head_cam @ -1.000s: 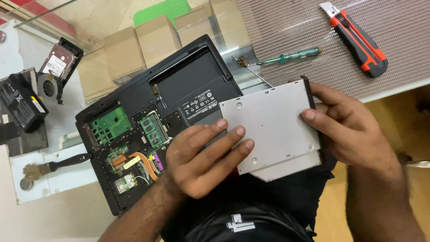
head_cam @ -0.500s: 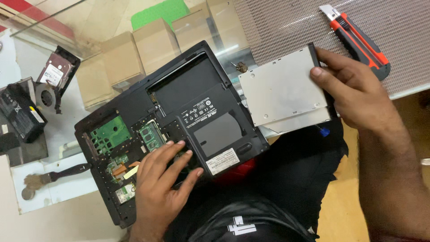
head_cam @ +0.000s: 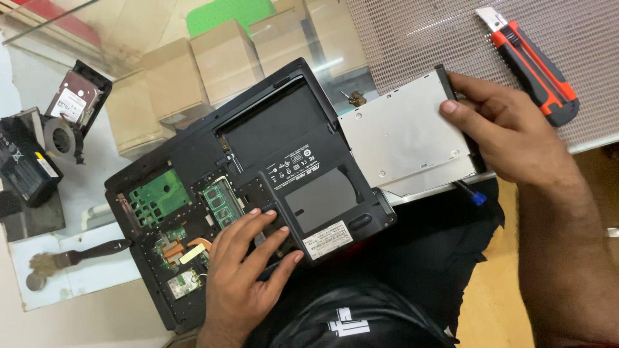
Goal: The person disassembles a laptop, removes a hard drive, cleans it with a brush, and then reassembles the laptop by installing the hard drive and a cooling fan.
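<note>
A black laptop [head_cam: 284, 148] lies bottom up, partly on the glass table and partly over my lap, with its covers off and green circuit boards [head_cam: 158, 196] showing. My left hand [head_cam: 248, 267] presses flat on its lower middle, fingers spread. My right hand [head_cam: 503, 132] grips the black bezel end of a silver optical drive [head_cam: 403, 138], which lies flat to the right of the laptop's side, apart from it.
A red and black utility knife [head_cam: 535, 64] lies on the mesh mat at upper right. A hard drive in its caddy [head_cam: 76, 103], a fan [head_cam: 59, 138] and a black battery [head_cam: 24, 169] sit at left. Cardboard boxes [head_cam: 222, 55] show under the glass. A brush [head_cam: 71, 258] lies lower left.
My right hand carried the optical drive rightward, off the laptop onto the table beside it. My left hand let go of the drive and dropped onto the laptop's base.
</note>
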